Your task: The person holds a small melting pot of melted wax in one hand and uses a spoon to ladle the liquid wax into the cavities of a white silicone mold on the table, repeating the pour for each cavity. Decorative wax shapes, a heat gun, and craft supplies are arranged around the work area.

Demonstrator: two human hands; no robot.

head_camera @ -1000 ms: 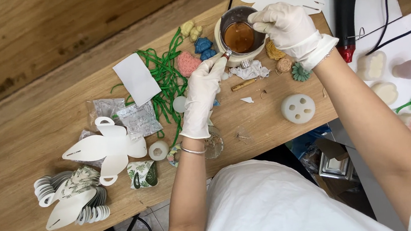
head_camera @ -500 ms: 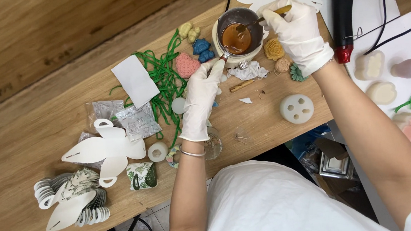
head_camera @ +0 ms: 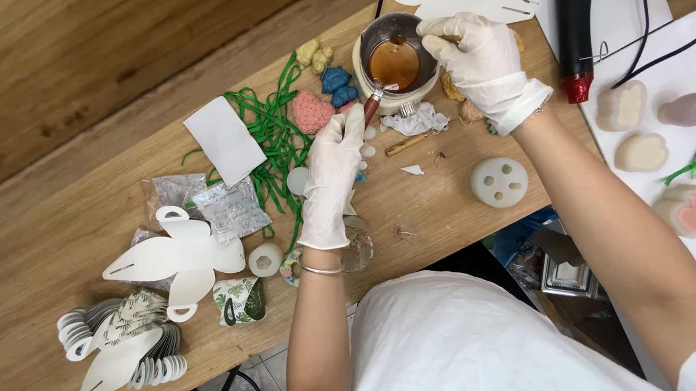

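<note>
Two gloved hands work over a wooden desk (head_camera: 467, 210) in the head view. The left hand (head_camera: 333, 172) pinches a small red-handled spoon (head_camera: 372, 106), whose tip reaches the rim of a metal pot (head_camera: 393, 59) holding amber liquid. The right hand (head_camera: 483, 62) curls around the pot's far side, fingers closed on something I cannot make out. Just beside the pot lie a pink moulded shape (head_camera: 309, 111), blue moulded pieces (head_camera: 338, 85) and green cords (head_camera: 272, 139). A white round mould (head_camera: 499, 181) sits near the right forearm. White paper cut-outs (head_camera: 173, 257) lie well apart, to the left.
</note>
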